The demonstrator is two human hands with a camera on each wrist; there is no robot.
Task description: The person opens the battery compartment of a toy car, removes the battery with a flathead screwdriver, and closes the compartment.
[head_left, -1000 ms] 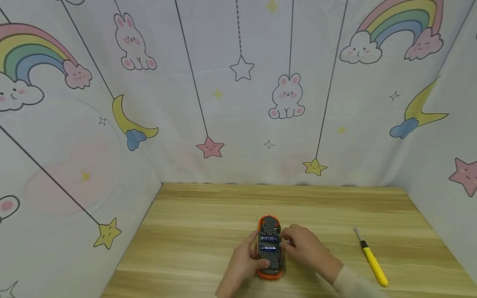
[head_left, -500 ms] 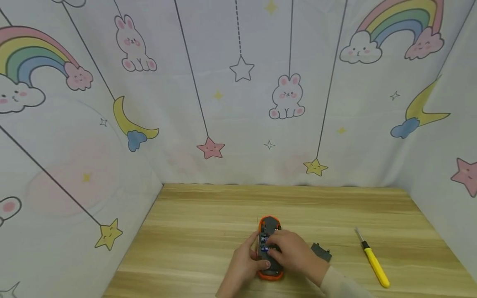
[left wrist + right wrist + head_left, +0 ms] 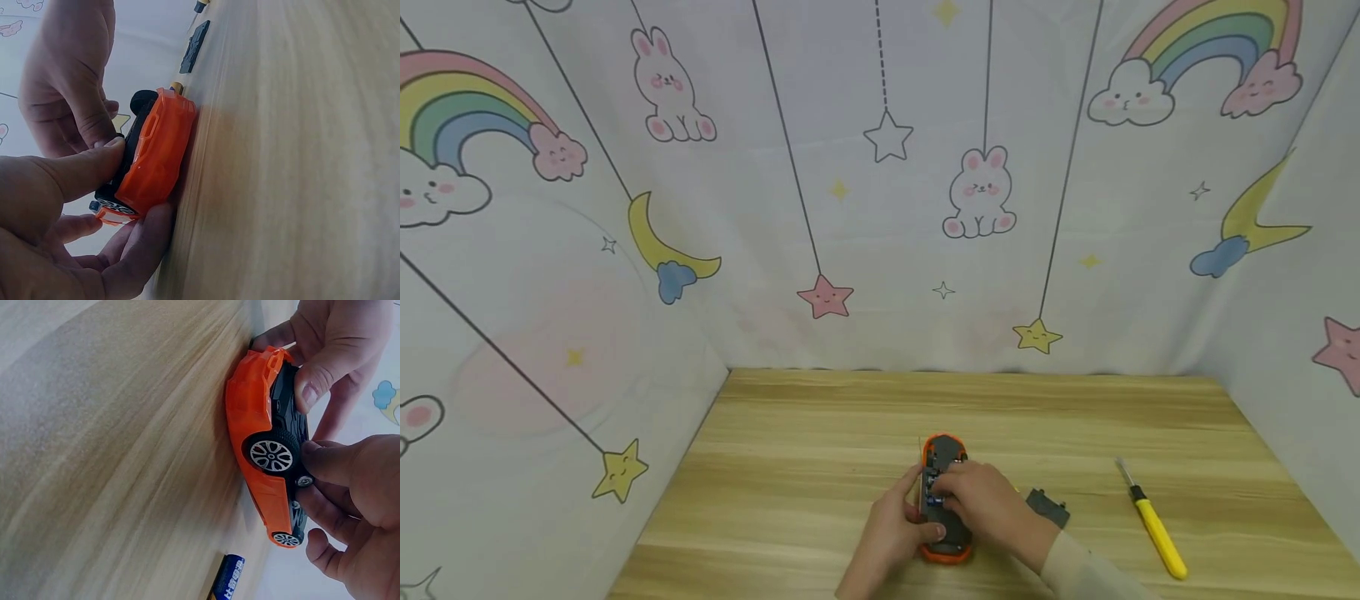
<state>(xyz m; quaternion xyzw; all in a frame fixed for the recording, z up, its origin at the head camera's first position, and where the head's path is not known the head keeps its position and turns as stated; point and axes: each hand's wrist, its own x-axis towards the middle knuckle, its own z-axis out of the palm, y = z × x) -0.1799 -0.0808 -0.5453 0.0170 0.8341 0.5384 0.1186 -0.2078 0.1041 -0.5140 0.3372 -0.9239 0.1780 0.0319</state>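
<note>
An orange toy car (image 3: 946,451) lies upside down on the table, its black underside up. My left hand (image 3: 889,527) grips its left side, the thumb on the underside. In the right wrist view, my right hand (image 3: 369,487) pinches a battery (image 3: 304,481) at the open battery compartment, thumb and fingers around its end. Beside it shows the end of another battery (image 3: 295,504). The right fingers hide most of the compartment in the head view. A loose blue and yellow battery (image 3: 229,576) lies on the table beside the car.
A dark battery cover (image 3: 1048,508) lies right of my right hand. Farther right is a yellow-handled screwdriver (image 3: 1156,527), tip pointing away. A printed white curtain (image 3: 895,333) stands around the back and sides of the wooden table (image 3: 790,467).
My right hand has moved left from beside the car onto its battery compartment, covering the batteries. The battery cover has come into sight behind it. The left hand keeps its hold.
</note>
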